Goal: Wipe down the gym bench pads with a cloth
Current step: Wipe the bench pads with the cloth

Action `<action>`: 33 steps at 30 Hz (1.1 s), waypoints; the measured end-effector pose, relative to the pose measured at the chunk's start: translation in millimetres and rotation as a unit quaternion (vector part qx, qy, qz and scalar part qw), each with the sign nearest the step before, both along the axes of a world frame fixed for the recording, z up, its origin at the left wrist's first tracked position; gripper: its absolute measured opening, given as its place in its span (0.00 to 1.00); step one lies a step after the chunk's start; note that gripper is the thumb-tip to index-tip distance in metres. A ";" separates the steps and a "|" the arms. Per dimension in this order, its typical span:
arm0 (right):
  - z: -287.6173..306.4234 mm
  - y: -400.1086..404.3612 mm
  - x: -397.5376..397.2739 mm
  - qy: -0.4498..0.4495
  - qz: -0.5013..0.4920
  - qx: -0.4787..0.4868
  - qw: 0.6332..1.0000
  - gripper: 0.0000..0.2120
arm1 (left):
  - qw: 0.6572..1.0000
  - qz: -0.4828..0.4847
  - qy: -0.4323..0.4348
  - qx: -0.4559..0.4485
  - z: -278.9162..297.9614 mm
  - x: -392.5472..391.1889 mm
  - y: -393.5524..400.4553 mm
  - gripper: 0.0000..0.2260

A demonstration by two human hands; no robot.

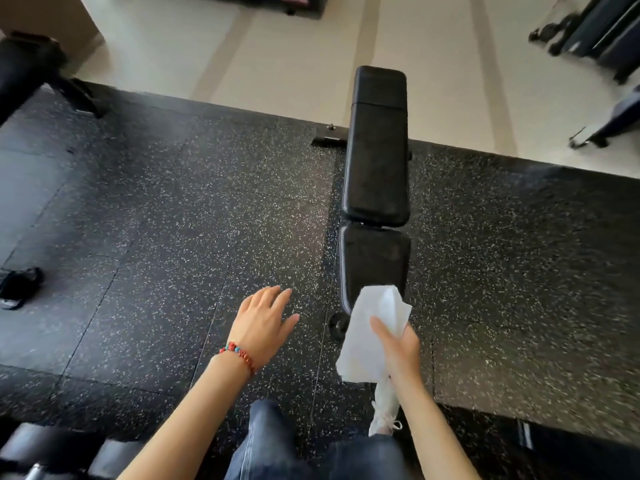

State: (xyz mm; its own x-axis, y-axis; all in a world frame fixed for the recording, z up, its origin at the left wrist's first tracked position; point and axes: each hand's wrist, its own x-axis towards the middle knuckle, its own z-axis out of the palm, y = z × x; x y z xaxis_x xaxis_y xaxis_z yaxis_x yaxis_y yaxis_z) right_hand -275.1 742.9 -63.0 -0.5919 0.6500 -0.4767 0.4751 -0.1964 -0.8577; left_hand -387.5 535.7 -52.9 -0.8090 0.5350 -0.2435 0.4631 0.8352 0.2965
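Observation:
A black gym bench stands lengthwise ahead of me, with a long back pad [377,147] farther away and a shorter seat pad [372,261] nearer. My right hand [401,344] grips a white cloth [370,334] that hangs in front of the seat pad's near end and covers its lower corner. Whether the cloth touches the pad I cannot tell. My left hand [263,320], with a red bead bracelet at the wrist, hovers over the floor left of the bench, fingers spread and holding nothing.
The bench sits on black speckled rubber flooring [173,220] that ends at a pale floor [277,57] beyond. Dark equipment stands at the far left [31,71], top [294,5] and far right [602,32]. A black item [19,287] lies on the floor left. My legs and a white shoe [384,410] are below.

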 end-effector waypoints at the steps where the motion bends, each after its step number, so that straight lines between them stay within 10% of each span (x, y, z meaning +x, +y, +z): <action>1: -0.4 15.0 0.9 0.001 0.006 0.006 1.000 0.12 | 1.000 0.003 0.001 -0.001 -0.7 1.3 13.8 0.25; 13: -7.0 207.4 -15.0 -0.021 0.173 0.006 0.985 0.11 | 0.984 0.173 -0.036 0.020 -9.2 56.7 179.8 0.24; 24: -23.9 208.8 -91.3 -0.037 0.289 0.020 0.956 0.13 | 0.955 0.293 -0.052 0.018 -17.6 52.0 182.8 0.23; 33: -19.6 225.5 -155.5 0.000 0.414 0.010 0.910 0.44 | 0.934 0.354 -0.030 0.029 -18.8 8.7 204.8 0.23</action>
State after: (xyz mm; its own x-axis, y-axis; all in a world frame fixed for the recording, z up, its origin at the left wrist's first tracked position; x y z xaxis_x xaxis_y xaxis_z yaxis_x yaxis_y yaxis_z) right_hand -430.5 968.4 -82.6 -0.8830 -0.0113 -0.4692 0.4525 0.2442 -0.8576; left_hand -378.8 740.5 -71.7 -0.9511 -0.1158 -0.2863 -0.2185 0.9076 0.3585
